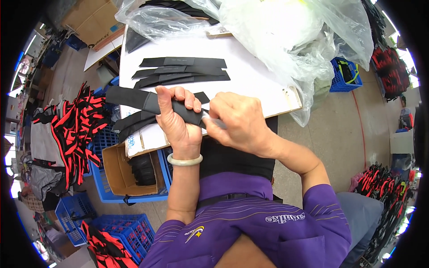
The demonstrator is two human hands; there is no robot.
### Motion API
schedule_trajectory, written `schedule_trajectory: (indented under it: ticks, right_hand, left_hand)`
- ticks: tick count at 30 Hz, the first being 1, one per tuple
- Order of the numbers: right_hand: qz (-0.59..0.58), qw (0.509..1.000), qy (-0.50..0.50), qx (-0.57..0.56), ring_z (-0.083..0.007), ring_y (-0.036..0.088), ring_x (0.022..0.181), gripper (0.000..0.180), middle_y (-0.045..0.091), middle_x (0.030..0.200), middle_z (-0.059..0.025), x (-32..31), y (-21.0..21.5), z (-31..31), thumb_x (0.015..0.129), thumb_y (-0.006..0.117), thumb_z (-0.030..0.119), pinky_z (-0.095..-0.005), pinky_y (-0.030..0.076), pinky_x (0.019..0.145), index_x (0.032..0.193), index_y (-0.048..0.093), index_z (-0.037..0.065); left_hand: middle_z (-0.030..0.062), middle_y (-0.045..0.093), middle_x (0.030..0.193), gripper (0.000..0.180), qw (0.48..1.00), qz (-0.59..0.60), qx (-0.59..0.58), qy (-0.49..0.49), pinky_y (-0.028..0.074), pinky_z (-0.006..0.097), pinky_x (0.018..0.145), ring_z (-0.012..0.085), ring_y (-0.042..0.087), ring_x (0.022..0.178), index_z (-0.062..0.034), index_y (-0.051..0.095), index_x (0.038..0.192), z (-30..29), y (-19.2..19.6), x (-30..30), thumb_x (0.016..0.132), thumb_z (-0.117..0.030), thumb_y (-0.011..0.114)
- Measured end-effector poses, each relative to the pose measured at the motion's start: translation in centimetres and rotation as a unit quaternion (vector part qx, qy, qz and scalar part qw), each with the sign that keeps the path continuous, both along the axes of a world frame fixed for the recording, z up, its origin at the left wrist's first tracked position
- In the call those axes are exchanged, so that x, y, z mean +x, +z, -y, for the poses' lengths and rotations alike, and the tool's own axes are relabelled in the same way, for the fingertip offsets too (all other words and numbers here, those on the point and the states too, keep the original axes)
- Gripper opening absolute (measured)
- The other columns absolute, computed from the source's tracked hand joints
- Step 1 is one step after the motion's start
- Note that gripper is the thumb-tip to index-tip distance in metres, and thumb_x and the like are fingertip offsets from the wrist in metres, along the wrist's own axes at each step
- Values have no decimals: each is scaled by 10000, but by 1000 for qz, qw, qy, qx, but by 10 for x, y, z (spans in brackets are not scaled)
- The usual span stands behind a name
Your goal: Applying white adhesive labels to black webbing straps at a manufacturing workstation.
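The purple shirt (250, 223) is closest to me. Past it, the left hand (181, 123) wraps around a black fabric strip (153, 102) over the white tabletop's (254, 85) near edge; the right hand (239, 118) curls closed at the strip's end, pinching what, I can't tell.

The bare left hand (178, 127) is raised palm-up, thumb (164, 100) pointing far, fingers curled in a grip. Its forearm (183, 190) runs nearly straight from near. Close on its right, the bare right hand (239, 118) bends into a tight pinch, its forearm (297, 157) slanting near and right.
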State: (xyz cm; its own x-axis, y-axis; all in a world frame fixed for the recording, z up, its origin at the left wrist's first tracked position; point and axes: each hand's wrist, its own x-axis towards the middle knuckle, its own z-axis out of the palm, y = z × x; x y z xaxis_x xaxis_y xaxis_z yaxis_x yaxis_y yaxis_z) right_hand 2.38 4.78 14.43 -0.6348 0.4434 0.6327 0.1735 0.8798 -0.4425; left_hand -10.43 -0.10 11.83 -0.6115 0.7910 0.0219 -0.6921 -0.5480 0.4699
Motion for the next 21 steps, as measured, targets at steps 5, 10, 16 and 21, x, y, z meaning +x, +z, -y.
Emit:
schedule_trajectory:
  ticks: [5, 10, 16, 21]
  right_hand:
    - [-15, 978, 66, -198, -204, 545, 557, 145, 546, 671, -64, 2, -2, -4, 725, 711, 59, -327, 450, 503, 762, 574, 27]
    - [32, 988, 52, -139, -206, 583, 644, 189, 585, 797, -80, 35, 8, -4, 730, 745, 34, -306, 469, 558, 821, 583, -5]
    - [-33, 993, 97, -60, -245, 602, 667, 159, 591, 824, -101, 15, -6, -9, 744, 736, 22, -322, 491, 575, 802, 589, -1]
    - [-27, 992, 92, -77, -231, 626, 697, 135, 609, 838, -92, 21, -9, -15, 731, 747, 26, -315, 505, 587, 833, 661, 7]
  left_hand:
    - [25, 484, 720, 372, 1000, 14, 20, -19, 444, 269, 506, 133, 491, 626, -81, 528, 790, -2, 0, -3, 878, -418, 660]
    - [25, 459, 704, 398, 992, 100, 54, -53, 417, 270, 539, 148, 448, 634, -87, 551, 766, -7, -4, -22, 857, -457, 665]
    - [18, 420, 687, 428, 985, 128, 36, -107, 397, 270, 537, 150, 419, 631, -90, 530, 729, -13, -8, 0, 846, -476, 670]
    - [13, 386, 685, 448, 984, 151, 30, -94, 384, 266, 540, 144, 382, 634, -94, 474, 719, -12, -8, -10, 848, -475, 672]
